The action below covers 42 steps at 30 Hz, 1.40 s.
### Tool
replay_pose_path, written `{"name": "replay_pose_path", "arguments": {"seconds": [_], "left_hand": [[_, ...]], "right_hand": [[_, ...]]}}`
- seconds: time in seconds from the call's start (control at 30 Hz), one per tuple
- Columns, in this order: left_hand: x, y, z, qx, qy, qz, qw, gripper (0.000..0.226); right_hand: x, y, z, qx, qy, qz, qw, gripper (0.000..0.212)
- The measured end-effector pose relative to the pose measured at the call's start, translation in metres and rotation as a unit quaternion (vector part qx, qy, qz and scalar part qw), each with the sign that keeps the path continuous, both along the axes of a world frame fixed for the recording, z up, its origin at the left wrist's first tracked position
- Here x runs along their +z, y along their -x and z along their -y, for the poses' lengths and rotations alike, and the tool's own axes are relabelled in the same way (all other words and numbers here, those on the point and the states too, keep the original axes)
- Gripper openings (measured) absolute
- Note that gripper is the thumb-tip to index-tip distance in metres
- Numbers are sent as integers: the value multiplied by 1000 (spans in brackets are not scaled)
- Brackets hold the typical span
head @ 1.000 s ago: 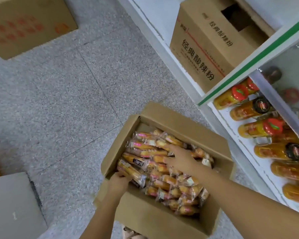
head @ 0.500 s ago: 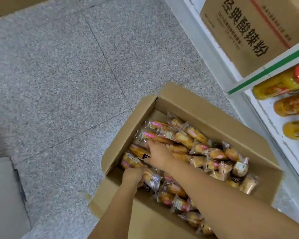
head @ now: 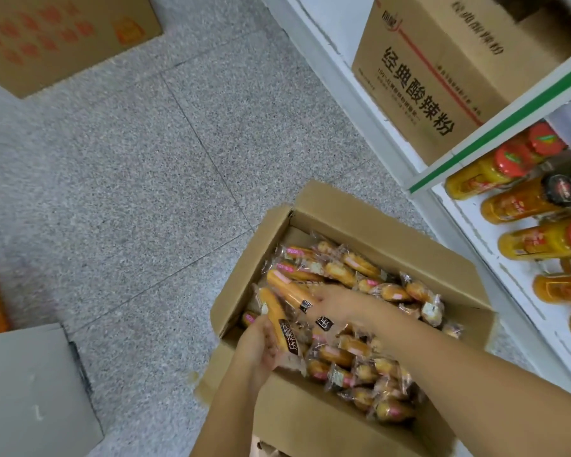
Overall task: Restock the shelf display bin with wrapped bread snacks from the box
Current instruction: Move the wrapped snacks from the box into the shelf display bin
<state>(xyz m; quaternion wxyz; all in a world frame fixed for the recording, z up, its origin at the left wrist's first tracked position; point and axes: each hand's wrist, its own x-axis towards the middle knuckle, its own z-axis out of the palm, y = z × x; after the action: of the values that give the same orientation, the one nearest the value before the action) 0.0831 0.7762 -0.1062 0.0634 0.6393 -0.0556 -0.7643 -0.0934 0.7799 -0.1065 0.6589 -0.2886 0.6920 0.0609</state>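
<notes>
An open cardboard box (head: 370, 225) stands on the floor, filled with several clear-wrapped orange bread snacks (head: 350, 268). Both of my hands are inside it at its left end. My left hand (head: 259, 347) grips a long wrapped bread snack (head: 276, 316) with a black label, lifted at a slant. My right hand (head: 338, 306) reaches across the pile and holds another long wrapped snack (head: 289, 290) next to the first. No display bin is in view.
A white shelf unit (head: 495, 133) with a green strip stands at right, holding orange bottles (head: 538, 242) and a printed carton (head: 442, 70). Another carton (head: 56, 37) lies at top left, a grey box (head: 30, 390) at bottom left. Grey tiled floor lies between.
Both hands have closed round long snacks at the box's left end and raised them from the pile. The camera has tilted, showing more shelf and floor.
</notes>
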Motion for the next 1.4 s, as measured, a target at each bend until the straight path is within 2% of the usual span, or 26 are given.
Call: {"name": "replay_pose_path", "arguments": {"seconds": [0.1, 0.17, 0.33, 0.43, 0.53, 0.6, 0.7, 0.77, 0.83, 0.93, 1.03, 1.2, 1.3, 1.4], "left_hand": [[55, 3, 3, 75, -6, -65, 995, 20], [92, 9, 5, 84, -14, -73, 994, 26], [181, 28, 6, -67, 55, -85, 993, 43], [233, 38, 9, -126, 75, -101, 984, 40], [284, 49, 13, -158, 64, -155, 973, 34], [325, 59, 16, -167, 60, -208, 962, 47], [380, 72, 20, -232, 96, -246, 936, 53], [415, 80, 22, -279, 127, -253, 918, 53], [445, 85, 24, -303, 141, -246, 910, 47], [489, 95, 25, -345, 156, -248, 892, 56], [529, 103, 22, -386, 169, -234, 876, 60], [586, 116, 10, -482, 171, -277, 813, 77], [622, 129, 6, -508, 194, -271, 795, 69], [654, 141, 13, -551, 280, -233, 751, 58]], "right_hand": [[54, 15, -7, -72, -7, 25, 997, 31], [94, 25, -12, -116, 2, 30, 993, 22], [188, 50, -29, -189, 79, 34, 978, 27], [253, 60, -35, -232, 144, 47, 961, 32], [316, 70, -40, -304, 205, 61, 928, 39], [355, 78, -45, -366, 238, 79, 896, 39], [413, 88, -56, -446, 284, 85, 845, 29], [447, 94, -67, -475, 307, 64, 822, 24], [477, 100, -81, -476, 329, 35, 815, 27], [520, 107, -104, -484, 359, 10, 798, 24], [562, 101, -124, -536, 389, 35, 748, 23], [616, 65, -145, -548, 435, 55, 712, 31], [647, 54, -155, -567, 460, 30, 682, 38], [677, 62, -168, -609, 482, -14, 630, 31]]}}
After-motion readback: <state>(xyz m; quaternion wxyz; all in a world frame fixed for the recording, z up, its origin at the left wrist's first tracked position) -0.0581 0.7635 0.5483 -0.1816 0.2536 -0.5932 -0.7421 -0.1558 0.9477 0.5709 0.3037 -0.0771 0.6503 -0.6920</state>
